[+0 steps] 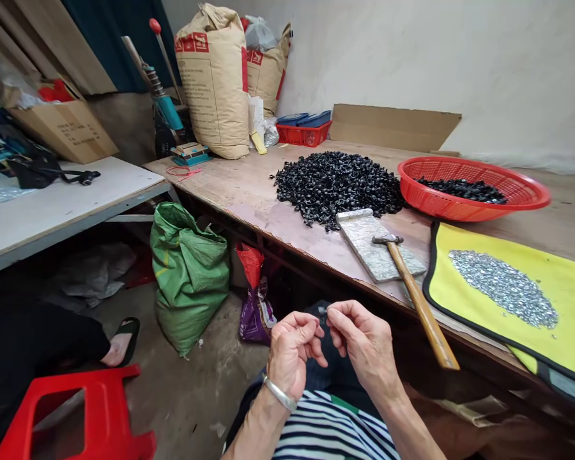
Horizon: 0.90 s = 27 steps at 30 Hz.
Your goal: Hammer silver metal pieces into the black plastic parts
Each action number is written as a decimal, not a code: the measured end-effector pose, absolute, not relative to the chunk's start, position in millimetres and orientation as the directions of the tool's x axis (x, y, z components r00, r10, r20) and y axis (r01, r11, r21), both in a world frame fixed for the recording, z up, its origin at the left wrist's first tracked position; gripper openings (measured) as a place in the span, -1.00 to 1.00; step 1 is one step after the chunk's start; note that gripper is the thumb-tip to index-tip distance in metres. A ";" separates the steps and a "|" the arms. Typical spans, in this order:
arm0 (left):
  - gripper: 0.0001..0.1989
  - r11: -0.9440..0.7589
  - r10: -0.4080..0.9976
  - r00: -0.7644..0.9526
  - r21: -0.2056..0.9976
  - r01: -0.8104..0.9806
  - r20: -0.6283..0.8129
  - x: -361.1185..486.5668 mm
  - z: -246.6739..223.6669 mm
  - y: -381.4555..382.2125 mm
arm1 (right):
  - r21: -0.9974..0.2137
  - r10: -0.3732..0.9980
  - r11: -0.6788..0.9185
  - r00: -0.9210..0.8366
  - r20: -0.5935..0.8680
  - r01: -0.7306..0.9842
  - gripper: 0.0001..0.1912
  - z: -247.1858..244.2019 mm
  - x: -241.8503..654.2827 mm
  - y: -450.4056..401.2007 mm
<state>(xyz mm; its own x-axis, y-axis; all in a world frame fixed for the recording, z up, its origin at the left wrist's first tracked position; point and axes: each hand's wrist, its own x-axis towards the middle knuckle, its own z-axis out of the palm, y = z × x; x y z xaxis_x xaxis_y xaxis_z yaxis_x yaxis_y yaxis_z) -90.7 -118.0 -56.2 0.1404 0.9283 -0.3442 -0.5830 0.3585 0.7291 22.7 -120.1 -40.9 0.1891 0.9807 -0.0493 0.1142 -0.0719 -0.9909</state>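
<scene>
My left hand (291, 350), with a silver bangle at the wrist, is closed in a pinch over my lap. Whatever lies between its thumb and finger is too small to make out. Close beside it, my right hand (364, 338) pinches a small black plastic piece (322, 312) at the fingertips. A large heap of similar small black pieces (335, 185) spreads over the wooden table (263, 204). Nearer to me, a hammer (419, 300) rests with its head on a stone slab (376, 246). Small shiny metal parts (503, 287) lie piled on a yellow cloth (464, 243).
A red basket (474, 207) with more black pieces stands on the right. Paper sacks (215, 83), a lever press (165, 108) and a red crate (306, 133) are at the back. On the floor are a green sack (189, 275) and a red stool (103, 415); a person's foot (119, 348) shows left.
</scene>
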 end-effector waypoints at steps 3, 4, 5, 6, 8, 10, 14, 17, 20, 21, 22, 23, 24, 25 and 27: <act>-0.82 0.349 0.928 0.099 0.748 -0.564 -0.359 -86.6 -55.1 -121.9 | -0.840 0.904 0.230 0.212 0.371 0.491 -0.86 -45.4 22.6 -119.2; -0.80 0.348 0.928 0.095 0.743 -0.572 -0.361 -85.5 -54.5 -122.2 | -0.715 0.834 0.347 0.149 0.531 0.606 -0.89 -47.2 23.0 -119.4; -0.79 0.349 0.926 0.098 0.730 -0.588 -0.364 -84.7 -53.8 -122.1 | -0.571 0.751 0.445 0.059 0.657 0.690 -0.89 -49.4 23.5 -120.2; -0.79 0.353 0.924 0.107 0.713 -0.606 -0.366 -84.0 -53.4 -121.6 | -0.431 0.671 0.519 -0.039 0.741 0.738 -0.84 -51.9 24.3 -121.6; -0.78 0.358 0.921 0.121 0.681 -0.638 -0.371 -83.3 -53.4 -120.3 | -0.229 0.554 0.602 -0.193 0.810 0.765 -0.71 -57.5 26.3 -125.4; -0.76 0.362 0.916 0.119 0.662 -0.656 -0.383 -83.2 -54.1 -119.3 | -0.147 0.510 0.629 -0.262 0.819 0.764 -0.61 -63.7 28.1 -128.7; -0.77 0.369 0.904 0.094 0.652 -0.662 -0.417 -83.5 -55.6 -117.9 | -0.114 0.447 0.675 -0.282 0.849 0.729 -0.61 -73.6 26.6 -129.8; -0.79 0.382 0.897 0.090 0.656 -0.651 -0.432 -83.8 -57.2 -116.8 | -0.141 0.442 0.691 -0.260 0.858 0.709 -0.67 -72.2 22.7 -132.0; -0.80 0.414 0.883 0.083 0.684 -0.601 -0.461 -84.6 -62.8 -116.0 | -0.253 0.534 0.676 -0.223 0.816 0.692 -0.69 -57.9 32.7 -137.6; -0.80 0.427 0.876 0.067 0.703 -0.569 -0.478 -84.9 -65.8 -115.2 | -0.284 0.569 0.655 -0.210 0.795 0.700 -0.70 -50.5 42.6 -138.7; -0.80 0.444 0.868 0.061 0.716 -0.539 -0.492 -85.2 -69.3 -114.1 | -0.299 0.603 0.612 -0.188 0.775 0.732 -0.72 -42.1 56.8 -138.9; -0.79 0.459 0.860 0.055 0.723 -0.516 -0.507 -85.1 -72.9 -112.5 | -0.305 0.639 0.536 -0.142 0.756 0.787 -0.76 -33.1 75.2 -137.9; -0.79 0.467 0.857 0.056 0.727 -0.502 -0.512 -84.8 -76.2 -110.9 | -0.305 0.673 0.420 -0.067 0.737 0.855 -0.80 -23.7 97.5 -135.9; -0.79 0.475 0.854 0.059 0.730 -0.492 -0.516 -84.2 -79.1 -109.4 | -0.282 0.692 0.244 0.038 0.721 0.928 -0.85 -14.5 122.8 -132.7; -0.79 0.489 0.849 0.069 0.730 -0.477 -0.524 -82.4 -82.7 -107.6 | -0.251 0.748 -0.213 0.323 0.580 0.944 -0.81 1.5 176.7 -122.8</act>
